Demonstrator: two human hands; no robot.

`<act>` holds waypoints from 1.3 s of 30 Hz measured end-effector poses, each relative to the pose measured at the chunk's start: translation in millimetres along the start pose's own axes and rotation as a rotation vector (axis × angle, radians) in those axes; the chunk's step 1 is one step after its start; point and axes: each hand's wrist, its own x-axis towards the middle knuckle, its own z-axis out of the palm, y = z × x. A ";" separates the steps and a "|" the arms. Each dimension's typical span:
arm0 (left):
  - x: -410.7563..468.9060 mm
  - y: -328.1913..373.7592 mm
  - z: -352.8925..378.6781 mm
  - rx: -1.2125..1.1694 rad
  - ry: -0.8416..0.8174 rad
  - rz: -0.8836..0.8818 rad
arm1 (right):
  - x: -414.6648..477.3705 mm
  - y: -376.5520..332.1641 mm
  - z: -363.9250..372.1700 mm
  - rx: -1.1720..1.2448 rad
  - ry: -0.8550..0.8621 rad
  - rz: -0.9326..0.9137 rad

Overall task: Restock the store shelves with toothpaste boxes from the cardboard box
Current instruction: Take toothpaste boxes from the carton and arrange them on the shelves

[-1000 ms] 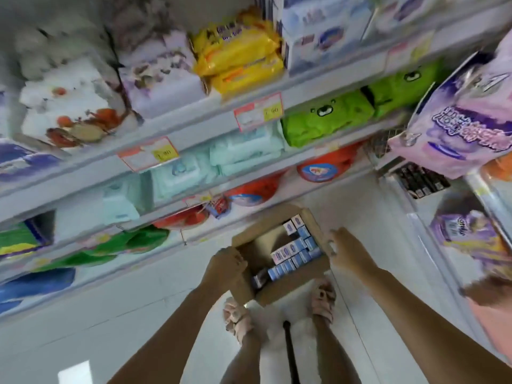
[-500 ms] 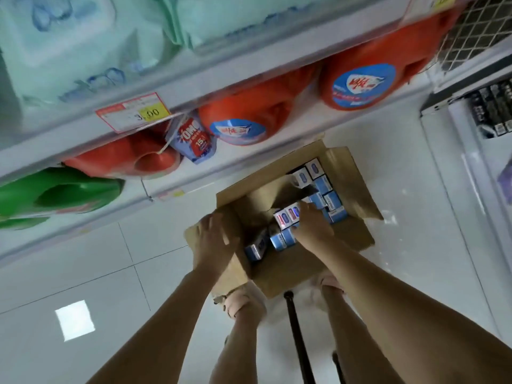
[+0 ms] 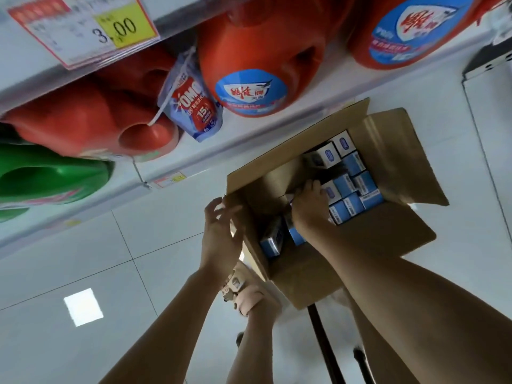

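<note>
Cardboard box (image 3: 393, 239) sits open on the pale tiled floor (image 3: 83, 259) in the right middle of the frame, just below the lowest shelf (image 3: 249, 134), with its flaps folded outward. Toothpaste boxes (image 3: 357, 187), blue and white, stand packed on end along the box's right side. A few more lie loose at its lower left corner, and the upper left part is bare cardboard.

The right hand (image 3: 310, 209) reaches into the middle of the box with its back to the camera. Its fingers curl down over the edge of the toothpaste row, but the fingertips and thumb are hidden, so I cannot tell whether it has clamped on one.

The left hand (image 3: 221, 234) is at the box's left corner. Its fingers are spread apart and loosely bent, touching the left flap without closing round it.

Red jugs (image 3: 260, 51) with round blue labels fill the shelf across the top. A blue pouch (image 3: 194, 103) hangs between them and a green jug (image 3: 50, 173) lies at the left edge. A price tag (image 3: 83, 29) sits in the upper left. A foot in a pink sandal (image 3: 249, 297) stands just below the box.
</note>
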 end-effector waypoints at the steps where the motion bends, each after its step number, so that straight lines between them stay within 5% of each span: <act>1: 2.2 -0.3 0.9 -0.005 -0.008 -0.009 | 1.5 -2.1 -0.7 0.022 -0.002 0.025; 9: 9.3 -1.8 2.9 -0.038 -0.023 -0.009 | 10.6 -10.1 3.5 0.074 -0.086 0.218; 23: -5.6 24.3 -11.0 0.042 -0.017 -0.163 | -26.6 27.6 -51.3 0.640 -0.192 0.094; 28: -36.0 71.9 -33.2 -0.560 0.078 -0.553 | -73.1 66.9 -125.2 1.091 -0.373 0.165; 31: -68.4 125.4 -51.8 -1.056 -0.056 -0.880 | -121.5 102.9 -177.0 1.319 -0.548 0.169; 35: -114.6 201.1 -70.4 -1.436 -0.299 -0.819 | -199.0 155.6 -246.2 1.531 -0.666 0.076; 39: -157.3 265.5 -101.6 -1.731 -0.227 -0.568 | -256.9 196.4 -296.4 1.599 -0.677 -0.087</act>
